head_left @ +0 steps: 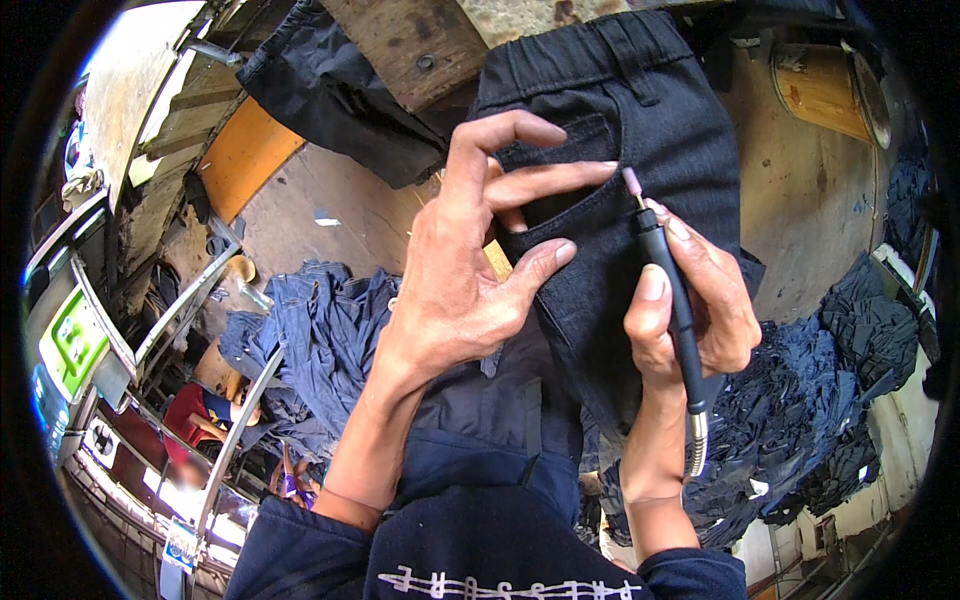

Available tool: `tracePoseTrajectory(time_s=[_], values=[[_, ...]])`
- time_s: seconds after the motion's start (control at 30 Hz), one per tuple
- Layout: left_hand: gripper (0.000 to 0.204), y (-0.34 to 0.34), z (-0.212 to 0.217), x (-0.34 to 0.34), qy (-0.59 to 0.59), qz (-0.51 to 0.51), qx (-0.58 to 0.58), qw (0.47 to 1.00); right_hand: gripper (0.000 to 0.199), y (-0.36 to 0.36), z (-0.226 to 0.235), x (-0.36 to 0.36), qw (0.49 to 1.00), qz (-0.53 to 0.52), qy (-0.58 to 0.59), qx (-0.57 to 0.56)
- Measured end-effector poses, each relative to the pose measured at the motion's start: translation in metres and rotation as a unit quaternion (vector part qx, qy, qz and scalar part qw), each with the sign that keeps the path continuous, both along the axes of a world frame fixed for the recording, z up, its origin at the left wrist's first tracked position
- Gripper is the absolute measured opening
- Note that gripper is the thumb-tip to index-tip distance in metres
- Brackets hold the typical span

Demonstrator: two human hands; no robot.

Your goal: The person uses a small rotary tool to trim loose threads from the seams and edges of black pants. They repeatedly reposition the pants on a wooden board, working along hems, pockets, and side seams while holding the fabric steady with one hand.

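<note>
Dark denim trousers (685, 150) with an elastic waistband lie stretched out in front of me. My left hand (470, 270) is over their front pocket (560, 205), fingers spread apart. One finger lies along the pocket edge, and another partly disappears at the pocket opening. The thumb rests on or just above the cloth below it. In my right hand (700, 300) is a black pen-shaped rotary grinder (672, 290), held like a pencil. Its pink stone tip (631, 182) is at the pocket edge, close to my left fingertip; contact cannot be made out.
Behind the trousers is a stained wooden board (410, 50), with another dark garment (340, 100) hanging beside it. Blue jeans (320, 330) are heaped at left, dark garments (800, 400) at right. A wooden cylinder (825, 92) is far right. Two people are at lower left.
</note>
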State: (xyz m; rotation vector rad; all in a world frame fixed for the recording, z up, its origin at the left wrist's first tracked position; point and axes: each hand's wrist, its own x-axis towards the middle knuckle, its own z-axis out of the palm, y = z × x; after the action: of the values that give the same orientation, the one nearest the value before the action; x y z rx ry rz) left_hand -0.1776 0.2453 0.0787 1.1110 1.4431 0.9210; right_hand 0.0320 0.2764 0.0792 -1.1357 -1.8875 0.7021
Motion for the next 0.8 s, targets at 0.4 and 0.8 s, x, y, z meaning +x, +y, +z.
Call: tracePoseTrajectory(time_s=[0.4,0.8], values=[[0.080,0.0019,0.0003,-0.0026,0.024,-0.012,0.002,1.000,0.030,-0.0006,-0.0031,-0.0019,1.000,0.005,0.012,0.006],[0.084,-0.0008,-0.0046,-0.0031,-0.017,0.012,-0.001,1.000,0.027,0.0021,0.0000,0.0020,0.996,0.082,0.018,0.011]])
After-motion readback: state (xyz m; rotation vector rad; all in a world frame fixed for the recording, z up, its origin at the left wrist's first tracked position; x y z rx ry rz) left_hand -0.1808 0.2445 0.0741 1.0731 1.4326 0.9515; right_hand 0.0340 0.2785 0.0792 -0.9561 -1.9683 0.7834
